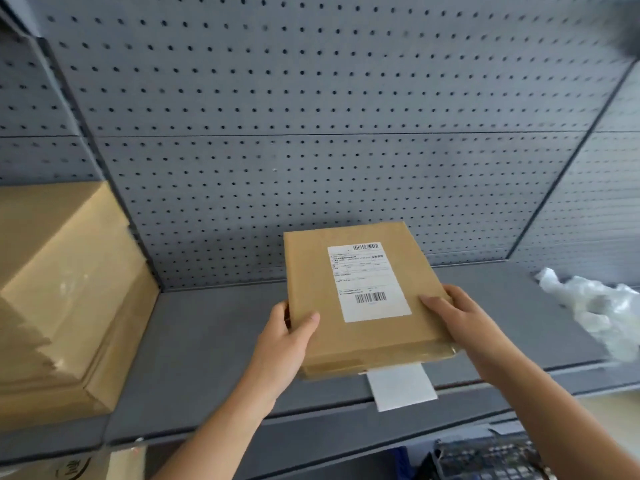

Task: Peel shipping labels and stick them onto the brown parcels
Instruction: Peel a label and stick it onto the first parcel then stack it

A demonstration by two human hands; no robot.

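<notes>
Item: brown parcel [363, 299], flat, labelled, held over the grey shelf [207, 341] before the pegboard back panel [311, 116]. Left of it: a stack of larger cardboard boxes [62, 289], well apart. Left hand [284, 344]: closed on the parcel's near left corner, thumb on top, fingers hidden beneath. Shipping label [369, 282]: white, upright on the top face, barcodes top and bottom, looks flat with no lifted corner visible. Blank white sheet [401, 386]: pokes out from under the parcel's near edge over the shelf lip; whether it is label backing or held by a finger cannot be told. Right hand [464, 320]: closed on the near right edge, thumb on top beside the label. Far right: crumpled clear plastic [602, 306] on the shelf. Risks, as judged: the sheet may slip off the shelf lip if the parcel shifts; the parcel, gripped only at its near end, may tip on its far edge if released early; a thumb dragged across the label could ruck an unpressed edge.
</notes>
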